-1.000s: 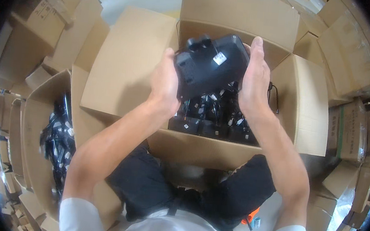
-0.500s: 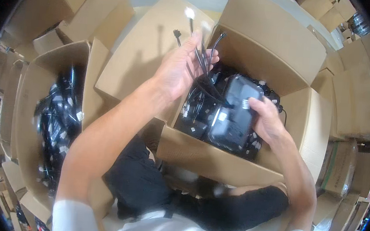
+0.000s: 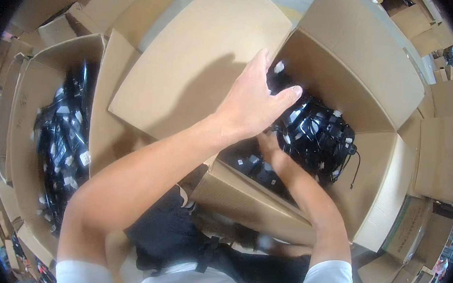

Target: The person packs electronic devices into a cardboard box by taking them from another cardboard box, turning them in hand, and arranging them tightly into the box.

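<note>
My left hand (image 3: pixel 248 103) is raised over the left side of an open cardboard box (image 3: pixel 256 198), its thumb spread away from the fingers and nothing seen in it. Lower down, my right hand (image 3: pixel 270 144) reaches into that box, among black plastic devices with thin cables (image 3: pixel 314 127). My left hand and wrist cover its fingers, so what they hold or touch is hidden. A white connector (image 3: pixel 279 67) shows just beyond my left fingertips. One black cable (image 3: pixel 355 169) hangs loose at the right side of the pile.
Another open carton (image 3: pixel 26 118) at the left holds more black devices in shiny wrapping (image 3: pixel 67 144). A wide cardboard flap (image 3: pixel 208 37) stands between the two boxes. Further cartons (image 3: pixel 441 149) are stacked along the right. My legs in black shorts (image 3: pixel 170 233) are close below the near box wall.
The black device with cables that both hands held up is no longer seen in them. My right hand has moved left and down into the box; my left hand has opened.
</note>
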Motion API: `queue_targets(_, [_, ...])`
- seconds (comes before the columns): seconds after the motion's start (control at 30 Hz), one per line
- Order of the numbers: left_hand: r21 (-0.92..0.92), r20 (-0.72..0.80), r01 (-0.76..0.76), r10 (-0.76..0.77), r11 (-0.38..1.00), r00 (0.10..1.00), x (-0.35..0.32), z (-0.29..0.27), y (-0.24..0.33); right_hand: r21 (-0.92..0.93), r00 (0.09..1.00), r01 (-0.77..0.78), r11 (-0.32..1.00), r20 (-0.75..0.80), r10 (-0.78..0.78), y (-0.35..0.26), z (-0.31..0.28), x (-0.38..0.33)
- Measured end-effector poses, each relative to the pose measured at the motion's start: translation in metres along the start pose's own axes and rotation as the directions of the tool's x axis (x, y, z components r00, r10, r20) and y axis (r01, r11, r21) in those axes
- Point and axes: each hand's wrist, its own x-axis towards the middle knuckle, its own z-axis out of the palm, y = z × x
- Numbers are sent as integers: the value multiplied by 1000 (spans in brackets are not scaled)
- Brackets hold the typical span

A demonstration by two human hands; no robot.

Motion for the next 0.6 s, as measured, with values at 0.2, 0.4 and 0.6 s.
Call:
queue_targets(0.2, [74, -57, -84, 89, 994, 994, -2, 5, -17, 103, 987, -28, 994, 160, 12, 10, 8, 15])
queue_targets(0.4, [146, 46, 30, -37, 989, 998, 0, -9, -6, -236, 973, 107, 966, -174, -151, 10, 52, 19])
queue_targets(0.6, [299, 17, -68, 66, 952, 998, -2, 40, -1, -411, 930, 356, 839, 247, -273, -113, 111, 14])
